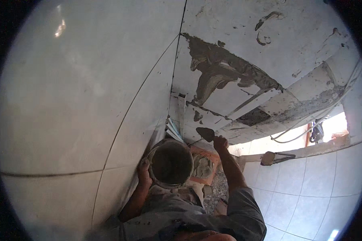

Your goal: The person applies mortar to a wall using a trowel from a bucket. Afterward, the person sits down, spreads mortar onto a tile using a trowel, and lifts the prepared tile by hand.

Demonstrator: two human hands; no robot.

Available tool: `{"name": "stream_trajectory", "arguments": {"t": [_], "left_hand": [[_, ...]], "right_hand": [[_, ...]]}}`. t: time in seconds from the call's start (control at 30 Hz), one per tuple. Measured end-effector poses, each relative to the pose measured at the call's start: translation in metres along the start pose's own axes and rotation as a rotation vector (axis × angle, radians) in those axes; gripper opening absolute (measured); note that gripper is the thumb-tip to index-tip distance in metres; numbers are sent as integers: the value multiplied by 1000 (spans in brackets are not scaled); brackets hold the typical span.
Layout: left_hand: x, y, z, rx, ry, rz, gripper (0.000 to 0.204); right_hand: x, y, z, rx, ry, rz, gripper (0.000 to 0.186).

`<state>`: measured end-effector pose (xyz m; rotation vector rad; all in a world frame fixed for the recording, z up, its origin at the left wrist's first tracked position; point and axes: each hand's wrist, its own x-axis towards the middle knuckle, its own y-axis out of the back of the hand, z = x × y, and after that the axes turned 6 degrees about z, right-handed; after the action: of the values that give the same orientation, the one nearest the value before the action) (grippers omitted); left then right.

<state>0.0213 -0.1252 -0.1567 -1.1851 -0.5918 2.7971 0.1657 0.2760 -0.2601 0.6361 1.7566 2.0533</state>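
My left hand (144, 172) grips the left side of a round bucket (191, 154), its inside dark and its contents hard to make out. Fingers wrapped round its handle, my right hand (220, 143) holds a trowel (205, 133) out ahead and to the right of the bucket. The blade is dark and pointed, toward the left. Beyond it, wet grey mortar (233, 66) is smeared in a rough, branching patch over the pale wall tiles (225, 94).
A large tiled wall (68, 120) rises close on my left. Light strips (173, 128) lean in the corner behind the bucket. Beside the bucket lies an orange block (213, 156) bearing mortar. At right, a cable (293, 138) hangs by an opening, and a tool (268, 158) rests on the ledge.
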Motion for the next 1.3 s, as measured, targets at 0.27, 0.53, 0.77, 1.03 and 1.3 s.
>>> {"name": "stream_trajectory", "arguments": {"t": [0.27, 0.53, 0.77, 1.03, 1.3], "left_hand": [[-7, -31, 12, 177, -43, -34, 45], [8, -28, 0, 113, 54, 106, 39], [9, -21, -3, -6, 3, -21, 42], [16, -14, -9, 37, -11, -44, 46], [22, -18, -11, 238, -215, -6, 48]], "right_hand": [[2, -30, 7, -172, -4, 308, 25], [41, 70, -33, 130, -141, -26, 35], [39, 103, -45, 182, -205, -76, 46], [54, 116, -46, 163, -139, -37, 44], [98, 156, -30, 1, 143, -85, 25]]}}
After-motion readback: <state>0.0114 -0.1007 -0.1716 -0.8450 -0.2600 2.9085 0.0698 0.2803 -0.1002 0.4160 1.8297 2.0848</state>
